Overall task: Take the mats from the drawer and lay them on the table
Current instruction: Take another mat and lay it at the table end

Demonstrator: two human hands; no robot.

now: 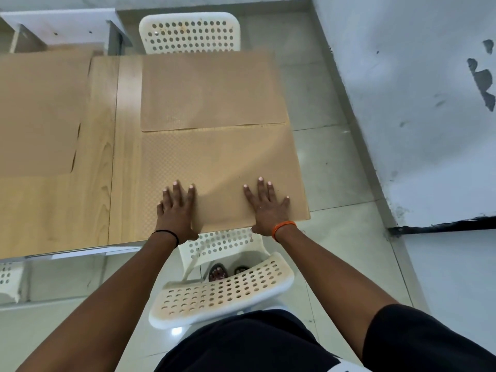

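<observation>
Wooden table (61, 210) holds 3 mats; both hands press the nearest mat (220, 167), fingers flat, gripping nothing.

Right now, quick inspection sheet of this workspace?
Surface: wooden table, bare strip between mats.
Job's things: near mat flat at table's right end; far mat just beyond it; left mat at left.
Clutter: nothing seen.
Hands: left hand and right hand pressing flat on near mat, fingers straight.
Cables: nothing seen.
Surroundings: white perforated near chair, far chair, tiled floor, scuffed wall.
</observation>
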